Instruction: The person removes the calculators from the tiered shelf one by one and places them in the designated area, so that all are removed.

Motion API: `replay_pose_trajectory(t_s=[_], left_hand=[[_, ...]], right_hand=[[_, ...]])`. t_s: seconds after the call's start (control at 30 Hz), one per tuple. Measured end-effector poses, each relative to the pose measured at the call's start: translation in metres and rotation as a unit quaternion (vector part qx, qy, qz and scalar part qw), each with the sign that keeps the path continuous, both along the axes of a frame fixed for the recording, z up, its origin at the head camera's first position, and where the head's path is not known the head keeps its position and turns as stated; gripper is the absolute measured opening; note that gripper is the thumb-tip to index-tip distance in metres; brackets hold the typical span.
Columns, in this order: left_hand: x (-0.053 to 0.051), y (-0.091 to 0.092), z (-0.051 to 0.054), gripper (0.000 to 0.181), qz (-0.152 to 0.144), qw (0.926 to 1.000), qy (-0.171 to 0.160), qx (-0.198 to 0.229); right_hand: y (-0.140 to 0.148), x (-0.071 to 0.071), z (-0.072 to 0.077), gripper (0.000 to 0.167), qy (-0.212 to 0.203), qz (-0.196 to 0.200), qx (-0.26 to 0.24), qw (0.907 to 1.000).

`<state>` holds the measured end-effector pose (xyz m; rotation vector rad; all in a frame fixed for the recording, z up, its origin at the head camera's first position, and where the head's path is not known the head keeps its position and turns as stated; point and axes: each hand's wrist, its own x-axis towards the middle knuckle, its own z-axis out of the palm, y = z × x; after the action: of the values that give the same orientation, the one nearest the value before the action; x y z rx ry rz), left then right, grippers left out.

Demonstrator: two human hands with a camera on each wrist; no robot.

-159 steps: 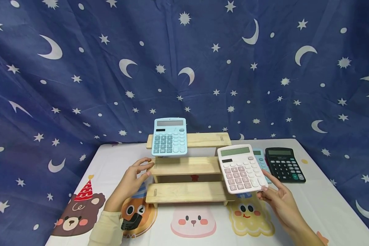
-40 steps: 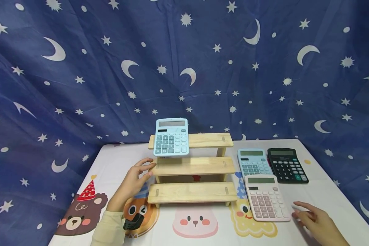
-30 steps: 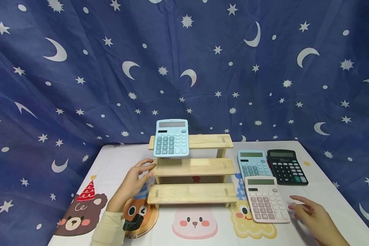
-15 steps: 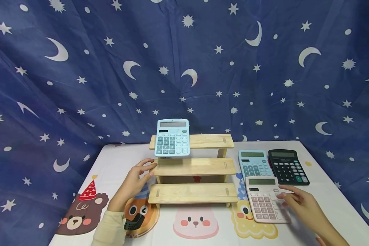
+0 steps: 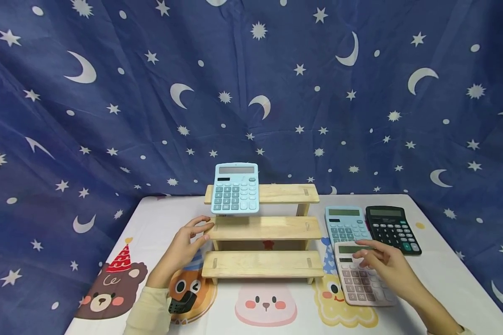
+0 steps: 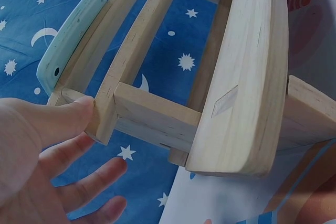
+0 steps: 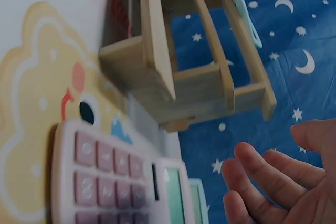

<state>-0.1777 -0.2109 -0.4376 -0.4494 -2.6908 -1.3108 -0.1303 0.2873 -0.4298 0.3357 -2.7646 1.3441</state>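
Note:
A light wooden three-step stand (image 5: 263, 264) has a blue calculator (image 5: 236, 188) leaning at the left of its top step. At the left end of the middle step, my left hand (image 5: 182, 249) holds the wood between thumb and index finger; in the left wrist view the other fingers of this hand (image 6: 52, 166) are spread. Over the upper part of a pink calculator (image 5: 360, 288) hovers my right hand (image 5: 387, 270), its fingers loosely bent and holding nothing. The right wrist view shows that hand (image 7: 283, 182) above and beside the pink calculator (image 7: 105, 182); whether it touches is unclear.
Behind the pink calculator lie a second blue calculator (image 5: 344, 223) and a black calculator (image 5: 391, 228), side by side. A white tablecloth (image 5: 452, 284) with cartoon prints covers the table. A dark blue curtain (image 5: 276, 93) with moons and stars hangs behind.
The pink calculator went from my right hand beside the stand down to the table. My right hand let go, drew back right, then moved left over it. My left hand stayed at the stand.

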Motion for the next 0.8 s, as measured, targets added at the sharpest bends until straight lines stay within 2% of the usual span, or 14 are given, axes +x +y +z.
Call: replay_pose_trajectory(t_s=[0.4, 0.8], left_hand=[[0.0, 0.0, -0.001, 0.035, -0.001, 1.0, -0.001, 0.0], [0.0, 0.0, -0.002, 0.035, -0.003, 1.0, -0.002, 0.002]], right_hand=[[-0.025, -0.009, 0.014, 0.033, 0.033, 0.055, -0.033, 0.9974], [-0.057, -0.024, 0.017, 0.035, 0.007, 0.085, -0.085, 0.9927]])
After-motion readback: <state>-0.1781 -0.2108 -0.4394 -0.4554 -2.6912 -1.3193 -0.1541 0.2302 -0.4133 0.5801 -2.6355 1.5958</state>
